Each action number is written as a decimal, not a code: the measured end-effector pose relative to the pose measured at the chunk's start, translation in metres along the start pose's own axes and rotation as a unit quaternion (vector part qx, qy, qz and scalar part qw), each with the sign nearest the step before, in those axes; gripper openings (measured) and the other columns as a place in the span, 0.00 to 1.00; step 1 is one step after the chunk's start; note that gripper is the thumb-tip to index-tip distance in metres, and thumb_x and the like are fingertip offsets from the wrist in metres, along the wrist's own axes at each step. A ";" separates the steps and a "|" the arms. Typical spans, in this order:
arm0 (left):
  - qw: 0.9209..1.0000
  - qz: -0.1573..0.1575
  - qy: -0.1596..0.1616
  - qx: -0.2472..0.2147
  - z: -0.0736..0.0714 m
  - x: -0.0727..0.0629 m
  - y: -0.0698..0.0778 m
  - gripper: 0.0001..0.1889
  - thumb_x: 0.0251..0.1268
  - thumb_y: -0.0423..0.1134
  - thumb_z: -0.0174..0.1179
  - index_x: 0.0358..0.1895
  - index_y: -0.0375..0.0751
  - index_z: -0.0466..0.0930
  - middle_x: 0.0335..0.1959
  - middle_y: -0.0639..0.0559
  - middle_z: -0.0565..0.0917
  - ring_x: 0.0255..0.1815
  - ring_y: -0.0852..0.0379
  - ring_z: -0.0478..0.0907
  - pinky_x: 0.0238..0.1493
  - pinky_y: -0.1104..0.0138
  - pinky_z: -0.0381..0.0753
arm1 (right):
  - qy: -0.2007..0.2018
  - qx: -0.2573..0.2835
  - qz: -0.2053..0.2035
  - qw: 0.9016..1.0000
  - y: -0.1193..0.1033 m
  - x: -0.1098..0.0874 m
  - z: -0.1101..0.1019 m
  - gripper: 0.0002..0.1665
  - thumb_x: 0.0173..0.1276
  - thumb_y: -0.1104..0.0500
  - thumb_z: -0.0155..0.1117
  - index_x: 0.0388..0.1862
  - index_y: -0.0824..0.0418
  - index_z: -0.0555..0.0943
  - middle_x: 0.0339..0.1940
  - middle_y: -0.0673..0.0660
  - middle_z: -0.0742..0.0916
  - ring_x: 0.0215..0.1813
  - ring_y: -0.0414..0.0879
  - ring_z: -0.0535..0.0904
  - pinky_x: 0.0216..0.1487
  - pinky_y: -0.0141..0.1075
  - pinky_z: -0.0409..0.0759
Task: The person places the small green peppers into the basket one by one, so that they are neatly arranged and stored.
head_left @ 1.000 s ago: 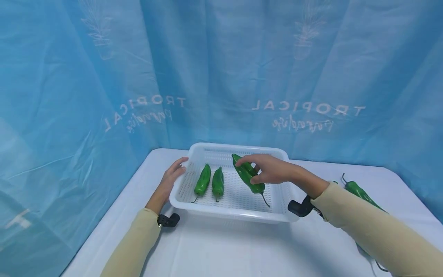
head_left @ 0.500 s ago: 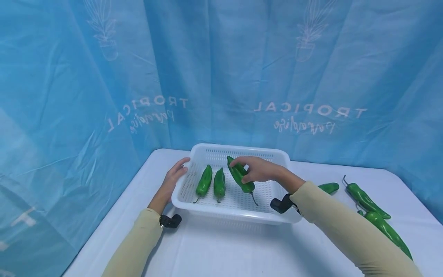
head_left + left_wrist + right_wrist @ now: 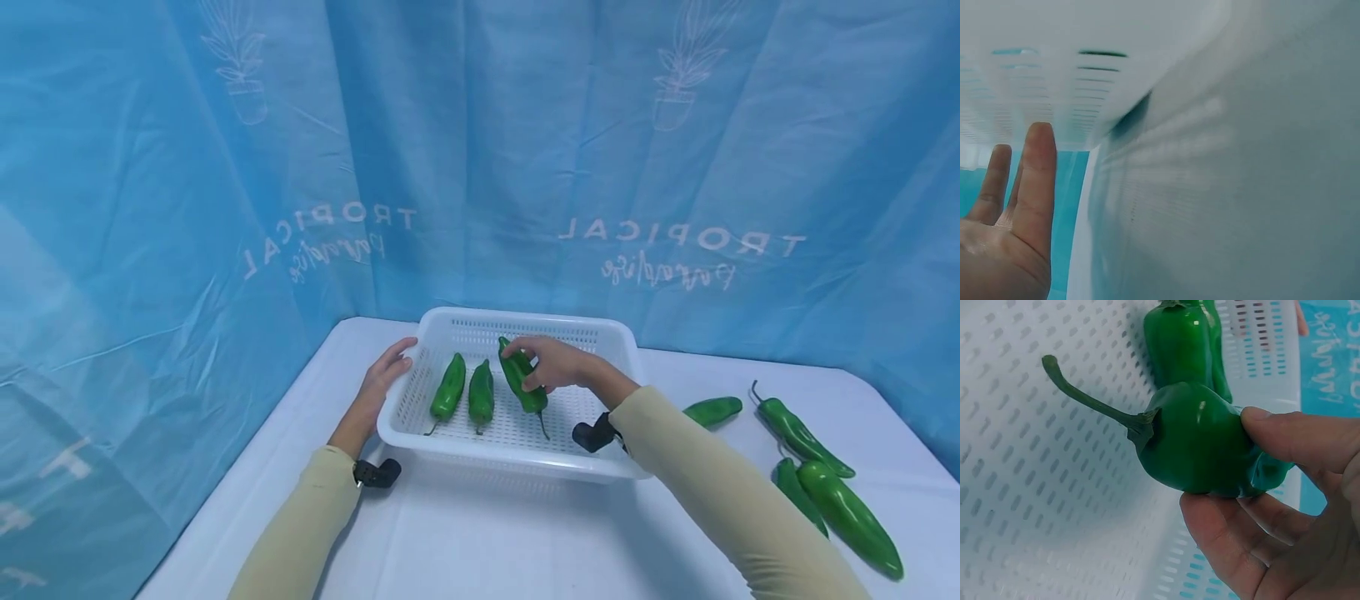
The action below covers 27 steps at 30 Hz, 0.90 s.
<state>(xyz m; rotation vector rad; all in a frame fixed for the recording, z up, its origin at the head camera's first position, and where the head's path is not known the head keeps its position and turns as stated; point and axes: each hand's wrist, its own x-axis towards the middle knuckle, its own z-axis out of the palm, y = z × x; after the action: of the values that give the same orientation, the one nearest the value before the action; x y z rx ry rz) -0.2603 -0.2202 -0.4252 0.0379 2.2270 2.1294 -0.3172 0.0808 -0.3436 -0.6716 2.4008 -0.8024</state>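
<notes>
My right hand pinches a long green pepper between thumb and fingers, inside the white perforated plastic basket. In the right wrist view its curved stem points away from the hand, over the basket floor. Left of it, a green pepper and another green pepper lie side by side in the basket, stems toward the front. My left hand is at the basket's left rim, fingers extended. From the left wrist view, the same hand has straight fingers by the basket's slotted outer wall.
Several more green peppers lie on the white-covered table to the right: a short pepper near the basket, a long-stemmed pepper, and a large pepper beside a thinner one. A blue printed curtain hangs behind and to the left.
My right hand has moved left and slightly lower in the basket with the pepper, nearer the other two. The right sleeve no longer covers the peppers on the table. My left hand stays at the rim.
</notes>
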 end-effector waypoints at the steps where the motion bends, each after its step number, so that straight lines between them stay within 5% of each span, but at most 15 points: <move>1: 1.000 0.001 -0.002 0.000 0.000 0.000 0.000 0.26 0.78 0.49 0.43 0.77 0.58 0.56 0.78 0.47 0.62 0.75 0.40 0.65 0.71 0.47 0.73 | -0.002 0.002 0.004 1.000 0.001 0.001 0.001 0.35 0.66 0.67 0.64 0.71 0.52 0.69 0.67 0.67 0.73 0.62 0.59 0.78 0.50 0.48 0.87; 22: 1.000 0.002 0.008 0.002 0.004 -0.004 0.000 0.27 0.78 0.49 0.44 0.76 0.57 0.57 0.77 0.46 0.62 0.74 0.40 0.66 0.70 0.48 0.73 | -0.065 0.056 0.098 0.991 0.019 0.021 0.024 0.37 0.65 0.66 0.65 0.73 0.57 0.67 0.71 0.67 0.70 0.65 0.57 0.78 0.50 0.44 0.88; 27: 1.000 -0.005 0.006 -0.005 0.004 -0.001 0.002 0.27 0.77 0.49 0.45 0.77 0.57 0.57 0.78 0.47 0.61 0.76 0.40 0.64 0.72 0.46 0.71 | -0.069 0.033 0.088 0.993 0.019 0.019 0.019 0.39 0.64 0.66 0.66 0.74 0.56 0.66 0.75 0.69 0.68 0.72 0.61 0.71 0.60 0.49 0.84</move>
<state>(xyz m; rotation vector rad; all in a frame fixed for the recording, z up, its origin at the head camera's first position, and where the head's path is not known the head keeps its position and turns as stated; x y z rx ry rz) -0.2587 -0.2160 -0.4232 0.0147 2.2184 2.1415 -0.3258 0.0756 -0.3751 -0.4657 2.2603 -0.7328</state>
